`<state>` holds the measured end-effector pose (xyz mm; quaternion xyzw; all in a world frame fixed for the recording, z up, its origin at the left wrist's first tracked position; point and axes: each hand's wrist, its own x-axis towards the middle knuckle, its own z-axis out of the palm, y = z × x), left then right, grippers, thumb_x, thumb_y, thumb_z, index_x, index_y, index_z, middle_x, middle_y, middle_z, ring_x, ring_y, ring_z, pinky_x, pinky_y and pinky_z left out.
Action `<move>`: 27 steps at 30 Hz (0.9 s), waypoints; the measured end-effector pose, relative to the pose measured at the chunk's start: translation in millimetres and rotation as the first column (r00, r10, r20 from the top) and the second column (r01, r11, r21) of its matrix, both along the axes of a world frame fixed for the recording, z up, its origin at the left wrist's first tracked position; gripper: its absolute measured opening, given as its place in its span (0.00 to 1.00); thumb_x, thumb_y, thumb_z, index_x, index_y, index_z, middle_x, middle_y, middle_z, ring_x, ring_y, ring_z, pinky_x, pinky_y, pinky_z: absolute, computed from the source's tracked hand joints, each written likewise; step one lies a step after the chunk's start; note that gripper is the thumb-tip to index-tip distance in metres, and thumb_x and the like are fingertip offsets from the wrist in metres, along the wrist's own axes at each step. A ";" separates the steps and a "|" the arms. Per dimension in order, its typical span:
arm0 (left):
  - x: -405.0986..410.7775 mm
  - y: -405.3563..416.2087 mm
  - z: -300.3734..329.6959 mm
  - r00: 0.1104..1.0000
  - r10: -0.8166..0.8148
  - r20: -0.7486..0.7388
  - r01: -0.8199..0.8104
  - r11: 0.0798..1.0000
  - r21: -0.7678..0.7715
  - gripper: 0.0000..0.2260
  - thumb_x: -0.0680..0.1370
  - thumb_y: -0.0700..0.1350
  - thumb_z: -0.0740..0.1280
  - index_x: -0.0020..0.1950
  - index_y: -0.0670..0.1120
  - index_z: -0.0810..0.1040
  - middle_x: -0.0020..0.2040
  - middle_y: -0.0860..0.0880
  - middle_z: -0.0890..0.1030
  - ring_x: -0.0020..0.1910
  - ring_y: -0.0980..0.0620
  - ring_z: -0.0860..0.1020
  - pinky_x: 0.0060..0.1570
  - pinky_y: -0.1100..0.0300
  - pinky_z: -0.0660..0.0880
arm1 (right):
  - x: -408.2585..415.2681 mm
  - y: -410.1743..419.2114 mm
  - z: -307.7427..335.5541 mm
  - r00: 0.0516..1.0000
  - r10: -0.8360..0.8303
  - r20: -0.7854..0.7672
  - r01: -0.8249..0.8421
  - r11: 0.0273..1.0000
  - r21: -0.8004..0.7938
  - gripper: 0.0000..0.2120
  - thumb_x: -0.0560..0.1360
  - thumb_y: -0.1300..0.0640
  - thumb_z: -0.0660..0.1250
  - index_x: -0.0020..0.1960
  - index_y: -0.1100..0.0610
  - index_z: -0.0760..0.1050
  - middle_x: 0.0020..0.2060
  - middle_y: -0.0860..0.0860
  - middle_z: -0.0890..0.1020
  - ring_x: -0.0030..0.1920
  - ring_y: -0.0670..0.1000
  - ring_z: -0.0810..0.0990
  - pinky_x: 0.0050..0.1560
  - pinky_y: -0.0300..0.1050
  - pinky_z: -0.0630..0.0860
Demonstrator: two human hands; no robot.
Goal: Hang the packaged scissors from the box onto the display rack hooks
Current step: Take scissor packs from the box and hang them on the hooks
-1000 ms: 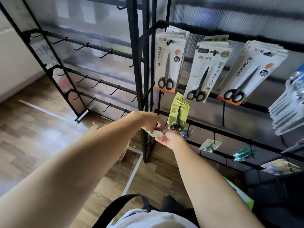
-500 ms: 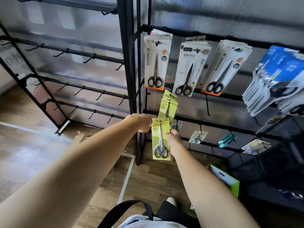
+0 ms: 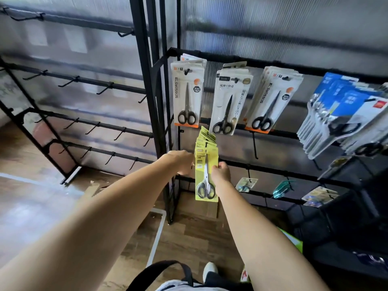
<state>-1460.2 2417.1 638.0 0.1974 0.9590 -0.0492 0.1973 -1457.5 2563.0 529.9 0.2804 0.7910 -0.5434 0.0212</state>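
Right hand: the right hand (image 3: 220, 172) pinches the right edge of a yellow-green card pack of black-handled scissors (image 3: 206, 175), fingers clamped on it.
Left hand: the left hand (image 3: 181, 161) sits at the pack's left edge, fingers curled; whether they grip the card I cannot tell.
Pack position: upright, at the front of a row of matching yellow-green packs (image 3: 206, 139) on one hook of the black metal display rack (image 3: 262, 166).
Open room: bare hooks (image 3: 105, 90) on the left rack; wood floor (image 3: 31, 206) below.
Rack contents: white scissor packs (image 3: 188, 95) above, blue packs (image 3: 344, 110) at right.
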 end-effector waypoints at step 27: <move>-0.8 21.1 -37.6 0.996 0.029 0.081 -0.033 0.999 0.040 0.18 0.77 0.38 0.60 0.67 0.48 0.71 0.59 0.45 0.77 0.55 0.44 0.77 0.43 0.54 0.74 | 23.7 28.2 -22.7 0.928 0.281 0.245 -0.325 0.931 0.166 0.13 0.74 0.54 0.69 0.56 0.57 0.74 0.50 0.53 0.78 0.54 0.57 0.78 0.47 0.43 0.71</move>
